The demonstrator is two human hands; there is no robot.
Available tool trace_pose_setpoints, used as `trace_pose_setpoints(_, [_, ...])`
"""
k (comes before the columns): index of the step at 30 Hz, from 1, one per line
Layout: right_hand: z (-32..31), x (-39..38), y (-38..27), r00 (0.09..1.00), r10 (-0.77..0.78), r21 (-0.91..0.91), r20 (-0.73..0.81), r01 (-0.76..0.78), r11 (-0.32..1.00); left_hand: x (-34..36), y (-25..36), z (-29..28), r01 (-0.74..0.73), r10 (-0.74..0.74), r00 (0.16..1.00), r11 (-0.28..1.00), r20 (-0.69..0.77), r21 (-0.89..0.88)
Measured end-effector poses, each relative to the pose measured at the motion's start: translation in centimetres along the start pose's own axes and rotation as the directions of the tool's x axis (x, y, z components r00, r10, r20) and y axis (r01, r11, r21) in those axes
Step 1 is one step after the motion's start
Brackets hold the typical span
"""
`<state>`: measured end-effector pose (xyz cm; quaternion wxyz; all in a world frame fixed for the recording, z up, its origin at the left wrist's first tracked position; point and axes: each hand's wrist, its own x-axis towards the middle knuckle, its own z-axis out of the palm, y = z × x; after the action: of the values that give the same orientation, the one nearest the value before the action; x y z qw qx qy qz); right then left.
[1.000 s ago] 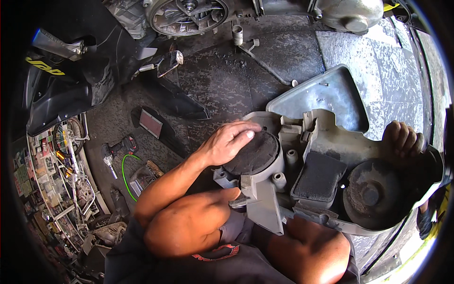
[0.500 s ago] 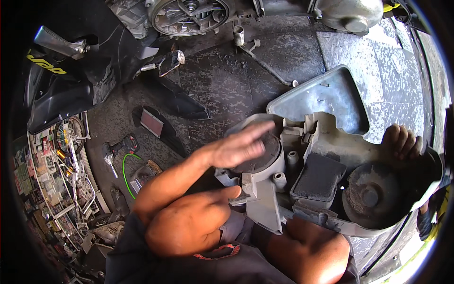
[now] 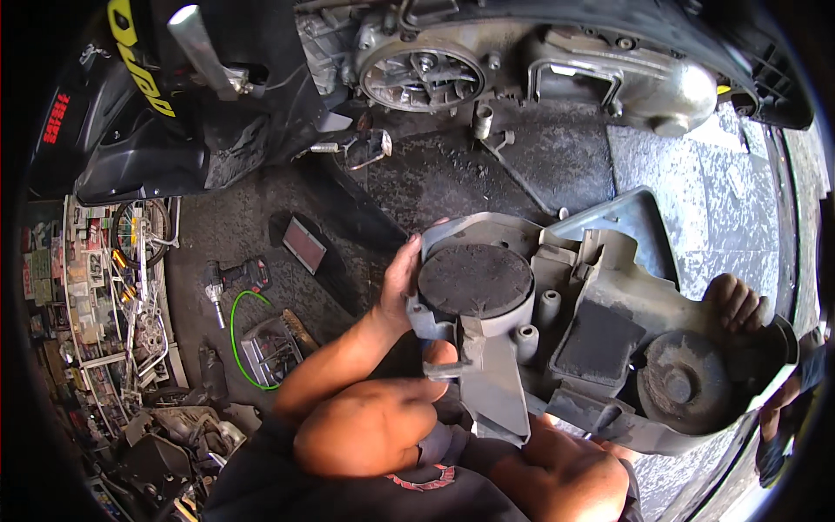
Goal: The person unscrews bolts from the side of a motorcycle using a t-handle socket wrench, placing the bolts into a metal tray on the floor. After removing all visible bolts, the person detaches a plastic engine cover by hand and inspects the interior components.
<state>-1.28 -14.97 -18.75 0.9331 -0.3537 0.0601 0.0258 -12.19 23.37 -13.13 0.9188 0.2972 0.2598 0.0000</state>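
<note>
A grey scooter engine cover (image 3: 491, 383) lies across my knees with its hollow inner side up. In its left end sits a round dark foam disc (image 3: 477, 280); a dark rectangular foam pad (image 3: 596, 344) is in the middle, and a dirty round metal boss (image 3: 680, 383) at the right. My left hand (image 3: 402, 277) is closed round the cover's left rim, its thumb against the side wall. Over the far right rim curl the fingers of my right hand (image 3: 736, 303); its thumb is hidden beneath or behind the wall.
Ahead is the scooter's exposed engine (image 3: 422, 78). A metal tray (image 3: 644, 226) lies behind the cover. To the left on the floor are a cordless impact driver (image 3: 235, 278), a reddish flat panel (image 3: 304, 245) and a green cable (image 3: 233, 339). Another person's arm (image 3: 774, 418) shows at the right edge.
My left hand has moved from above the foam disc to the cover's left rim and taken hold of it. My right hand keeps its grip. The view has tilted upward.
</note>
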Motion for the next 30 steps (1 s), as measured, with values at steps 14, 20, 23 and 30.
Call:
trace_pose_setpoints(14, [8.5,10.4,1.3,0.876,-0.1,0.304,0.472,-0.055,0.951,6.8,4.5,2.3,-0.472,0.496,0.865,0.854,0.068,-0.221])
trace_pose_setpoints(20, [10.2,7.6,0.7,0.965,0.159,0.136,0.207,-0.189,0.973,5.7,5.2,2.7,-0.448,0.451,0.881,0.892,0.141,-0.051])
trace_pose_setpoints(23, [11.3,5.7,0.8,0.93,0.269,-0.223,0.248,-0.216,0.951,5.4,4.7,0.5,-0.442,0.447,0.886,0.894,0.125,-0.071])
trace_pose_setpoints(30, [3.0,2.2,3.6,0.893,0.442,0.045,-0.09,-0.44,0.897,5.3,0.2,-4.2,-0.385,0.373,0.921,0.917,0.114,0.107])
